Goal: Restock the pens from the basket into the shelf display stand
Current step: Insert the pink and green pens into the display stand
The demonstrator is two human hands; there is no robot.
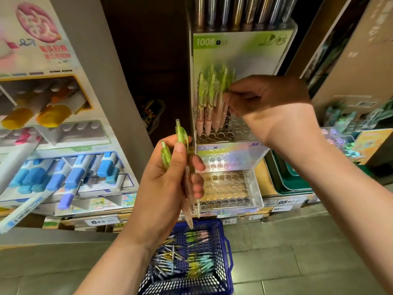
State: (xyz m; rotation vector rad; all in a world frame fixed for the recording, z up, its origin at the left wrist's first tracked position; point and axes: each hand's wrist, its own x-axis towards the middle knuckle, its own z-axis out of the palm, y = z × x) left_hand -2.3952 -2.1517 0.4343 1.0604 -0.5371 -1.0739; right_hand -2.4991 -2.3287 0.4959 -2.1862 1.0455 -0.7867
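Left hand (168, 184) is low and centre, thumb and fingers closed round a few held pens (180, 133): green clip ends up, pale pink barrels pointing down toward the basket. Right hand (268, 101) is raised at the upper tier of the clear display stand (244, 58). Its fingers are bent, with the tips against the rightmost of the standing pens (209, 99). There is blur here, so I cannot tell whether they pinch a pen or only touch it. The standing pens sit tip-down in the left part of the tier's ring holes, with the rings to their right open. The lower tier (225, 188) shows rows of rings and no pens. The blue basket (225, 248) is on the tiled floor (297, 252) below the left hand. It holds loose pens (191, 258) in mixed colours: green, pink, blue and yellow. To the left of the stand is a marker display (63, 145) with yellow, pink and blue caps.
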